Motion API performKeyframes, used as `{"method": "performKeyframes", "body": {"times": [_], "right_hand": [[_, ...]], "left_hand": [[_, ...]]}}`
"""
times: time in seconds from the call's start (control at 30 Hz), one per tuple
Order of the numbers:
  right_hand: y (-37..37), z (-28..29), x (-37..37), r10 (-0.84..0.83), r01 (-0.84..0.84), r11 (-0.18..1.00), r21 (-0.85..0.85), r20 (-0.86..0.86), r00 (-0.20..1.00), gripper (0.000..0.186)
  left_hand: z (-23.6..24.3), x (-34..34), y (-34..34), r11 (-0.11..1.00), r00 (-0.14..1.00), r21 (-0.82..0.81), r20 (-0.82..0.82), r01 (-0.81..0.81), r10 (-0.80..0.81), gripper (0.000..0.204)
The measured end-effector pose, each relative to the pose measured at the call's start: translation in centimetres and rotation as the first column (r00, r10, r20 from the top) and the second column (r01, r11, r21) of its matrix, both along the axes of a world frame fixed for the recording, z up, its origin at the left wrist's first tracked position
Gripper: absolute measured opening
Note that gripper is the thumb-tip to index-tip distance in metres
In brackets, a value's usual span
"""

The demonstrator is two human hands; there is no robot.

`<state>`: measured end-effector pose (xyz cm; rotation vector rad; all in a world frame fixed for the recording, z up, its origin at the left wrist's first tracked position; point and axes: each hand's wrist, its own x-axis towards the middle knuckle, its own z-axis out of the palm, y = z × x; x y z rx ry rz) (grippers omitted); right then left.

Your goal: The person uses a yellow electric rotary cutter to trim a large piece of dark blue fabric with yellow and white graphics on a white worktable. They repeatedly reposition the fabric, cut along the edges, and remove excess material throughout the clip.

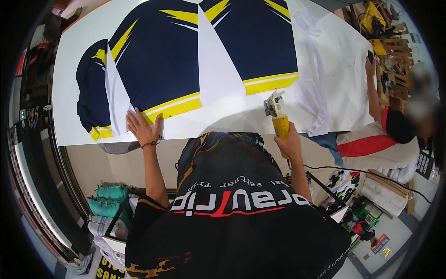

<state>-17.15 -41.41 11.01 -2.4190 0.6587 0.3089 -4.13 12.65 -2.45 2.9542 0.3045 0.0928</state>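
1. A yellow cutter (280,122) is held in the right hand (291,143). The fingers are wrapped tight around its handle.
2. The cutter's metal head is seen past the fingertips, on the white sheet (325,83), just below the yellow stripe (272,83) of the right blue panel (255,42).
3. A black cord (353,173) is seen running from below the right hand off to the right.
4. The left hand (143,126) is laid flat on the sheet, with the fingers spread wide.
5. The left blue panel (153,60) is touched by the fingertips at its yellow lower edge.
6. The far right edge of the sheet is touched by another person's hand (370,67).
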Motion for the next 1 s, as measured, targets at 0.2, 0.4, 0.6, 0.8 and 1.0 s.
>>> {"method": "performKeyframes", "body": {"times": [0.2,0.4,0.6,0.8,1.0], "right_hand": [[5.7,0.2,0.8,0.062,-0.073,0.995,-0.072,-0.141,0.988,0.077],[8.0,-1.3,1.6,0.020,-0.023,1.000,-0.013,-0.152,0.988,0.080],[9.5,0.0,3.4,-0.033,0.033,0.999,-0.007,-0.183,0.983,0.076],[10.0,0.4,4.5,-0.058,0.053,0.998,-0.030,-0.191,0.980,0.075],[9.8,0.4,5.5,-0.056,0.048,0.998,-0.046,-0.213,0.976,0.075]], "left_hand": [[-0.5,0.5,-1.1,0.991,0.988,-0.048,0.093,0.128,-0.123,0.096],[0.4,0.8,-2.0,0.991,0.989,-0.065,0.105,0.115,-0.108,0.092],[0.6,0.7,-1.8,0.987,0.981,-0.079,0.149,0.138,-0.125,0.090],[0.9,0.7,-1.8,0.981,0.971,-0.125,0.207,0.147,-0.119,0.087],[0.9,0.6,-1.7,0.977,0.963,-0.147,0.245,0.152,-0.113,0.083]]}}
